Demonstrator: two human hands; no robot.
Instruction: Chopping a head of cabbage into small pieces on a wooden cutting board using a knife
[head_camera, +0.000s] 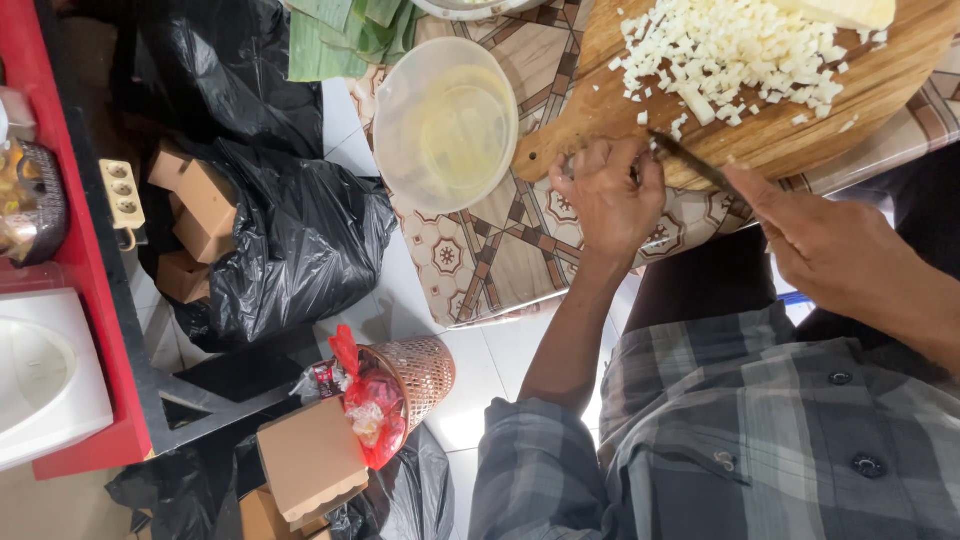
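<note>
The dark-bladed knife lies across the near edge of the round wooden chopping board on the patterned bench, beside diced white cubes. The right hand closes around its handle. The left hand, fingers curled, rests on the board's edge at the blade tip; whether it holds anything is unclear.

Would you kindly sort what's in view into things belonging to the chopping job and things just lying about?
In use: left hand, right hand, knife, wooden board, diced white pieces.

Lying about: clear plastic bowl, black bags, cardboard boxes, woven basket, green leaves.
</note>
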